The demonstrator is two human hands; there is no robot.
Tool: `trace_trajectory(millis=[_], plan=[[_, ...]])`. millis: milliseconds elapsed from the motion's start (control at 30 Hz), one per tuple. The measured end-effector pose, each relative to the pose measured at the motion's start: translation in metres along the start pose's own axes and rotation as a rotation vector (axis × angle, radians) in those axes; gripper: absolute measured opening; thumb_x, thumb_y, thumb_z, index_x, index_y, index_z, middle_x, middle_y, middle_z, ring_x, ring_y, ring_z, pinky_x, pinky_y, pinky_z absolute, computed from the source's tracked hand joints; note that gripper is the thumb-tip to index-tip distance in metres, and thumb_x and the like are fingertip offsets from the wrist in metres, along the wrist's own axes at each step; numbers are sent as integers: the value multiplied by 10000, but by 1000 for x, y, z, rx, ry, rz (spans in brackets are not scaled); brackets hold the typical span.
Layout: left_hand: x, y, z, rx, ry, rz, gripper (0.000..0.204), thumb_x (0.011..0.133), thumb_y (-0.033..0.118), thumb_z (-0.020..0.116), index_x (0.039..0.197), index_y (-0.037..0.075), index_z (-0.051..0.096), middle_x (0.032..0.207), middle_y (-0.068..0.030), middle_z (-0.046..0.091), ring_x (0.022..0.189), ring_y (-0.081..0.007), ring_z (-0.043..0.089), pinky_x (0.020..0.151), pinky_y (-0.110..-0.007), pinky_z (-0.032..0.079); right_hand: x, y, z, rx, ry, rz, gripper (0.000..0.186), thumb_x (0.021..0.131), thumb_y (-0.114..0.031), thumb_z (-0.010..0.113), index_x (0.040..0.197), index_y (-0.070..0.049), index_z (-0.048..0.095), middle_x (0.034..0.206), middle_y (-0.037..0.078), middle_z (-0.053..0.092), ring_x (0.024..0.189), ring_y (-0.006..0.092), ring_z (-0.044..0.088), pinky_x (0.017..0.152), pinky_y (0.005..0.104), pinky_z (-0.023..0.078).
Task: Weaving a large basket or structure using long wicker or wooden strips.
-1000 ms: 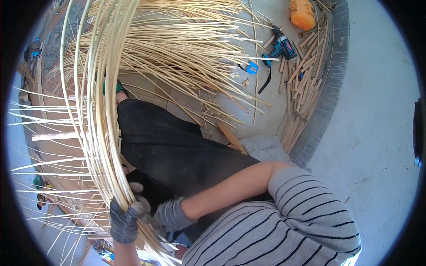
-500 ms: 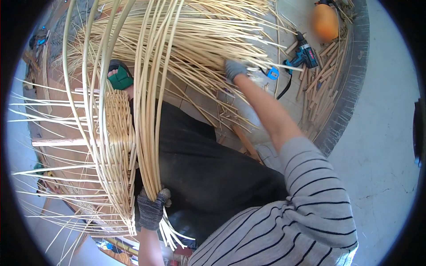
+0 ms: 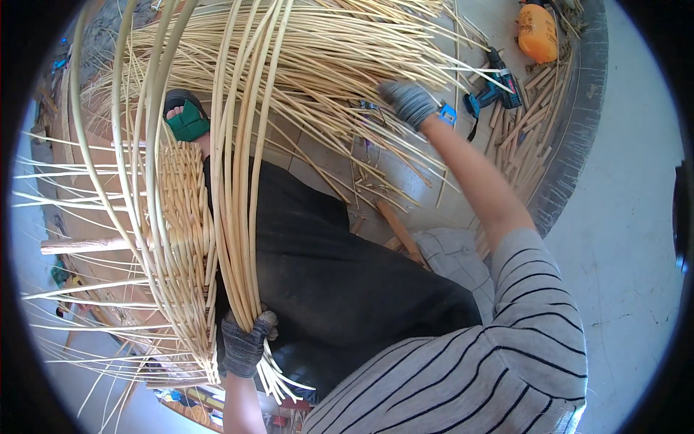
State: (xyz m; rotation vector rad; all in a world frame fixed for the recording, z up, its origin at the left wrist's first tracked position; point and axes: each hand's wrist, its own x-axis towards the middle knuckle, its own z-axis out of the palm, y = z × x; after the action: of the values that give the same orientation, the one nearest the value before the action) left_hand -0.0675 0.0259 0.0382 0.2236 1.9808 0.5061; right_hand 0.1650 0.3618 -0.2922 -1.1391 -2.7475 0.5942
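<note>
My left hand [image 3: 247, 344], in a dark grey knit glove, is closed round the lower part of a bundle of pale peeled willow rods [image 3: 238, 217]. The bundle's white cut ends [image 3: 278, 380] fan out below the fist. Against the bundle's left side stands a partly woven wicker basket [image 3: 186, 210], with long stakes spreading left and upward. My right hand [image 3: 410, 103], in a lighter grey glove, is over the right end of a large pile of loose rods [image 3: 311, 58]. Its fingers are curled together, and what they grip is hidden.
Beyond my right hand lie a blue tape measure [image 3: 447, 114] and a blue-black cordless drill [image 3: 499, 83]. Cut wood pieces [image 3: 517, 141] line the curved dark edge near an orange bottle [image 3: 537, 32]. A thick stick [image 3: 83, 246] juts left from the basket. My sandalled foot [image 3: 186, 119] rests behind it.
My right hand has shifted to the right and slightly up along the pile. The basket and bundle appear a little further left. The left hand keeps its grip.
</note>
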Motion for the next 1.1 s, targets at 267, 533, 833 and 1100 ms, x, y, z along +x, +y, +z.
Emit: trace_trajectory(millis=[267, 533, 833, 1100], plan=[[1, 3, 2, 30, 28, -47, 176, 766, 67, 653, 874, -8, 535, 666, -58, 571, 557, -130, 580, 502, -227, 489, 34, -154, 116, 6, -92, 313, 254, 841, -161, 418, 995, -33, 575, 909, 195, 622, 818, 314, 623, 707, 441, 488], [1, 1, -2, -26, -1, -13, 200, 742, 67, 672, 867, -15, 539, 629, -53, 564, 515, -124, 570, 480, -226, 485, 75, -16, 6, 666, 1, 287, 449, 651, -191, 671, 1056, -35, 558, 915, 226, 616, 826, 308, 618, 719, 373, 490], [3, 3, -4, -20, -19, -25, 230, 723, 88, 692, 863, -17, 541, 634, -61, 566, 506, -132, 570, 474, -233, 481, -42, 68, -79, 904, -588, 838, 434, 770, -361, 653, 1072, -58, 582, 780, 58, 620, 635, 165, 570, 561, 309, 467], [2, 9, 4, -31, 31, 30, 186, 702, 51, 688, 819, -15, 558, 623, -69, 575, 498, -135, 571, 466, -230, 477, -50, 83, -79, 1183, -597, 510, 404, 793, -309, 647, 1084, -39, 573, 784, 48, 627, 667, 117, 581, 570, 250, 475]])
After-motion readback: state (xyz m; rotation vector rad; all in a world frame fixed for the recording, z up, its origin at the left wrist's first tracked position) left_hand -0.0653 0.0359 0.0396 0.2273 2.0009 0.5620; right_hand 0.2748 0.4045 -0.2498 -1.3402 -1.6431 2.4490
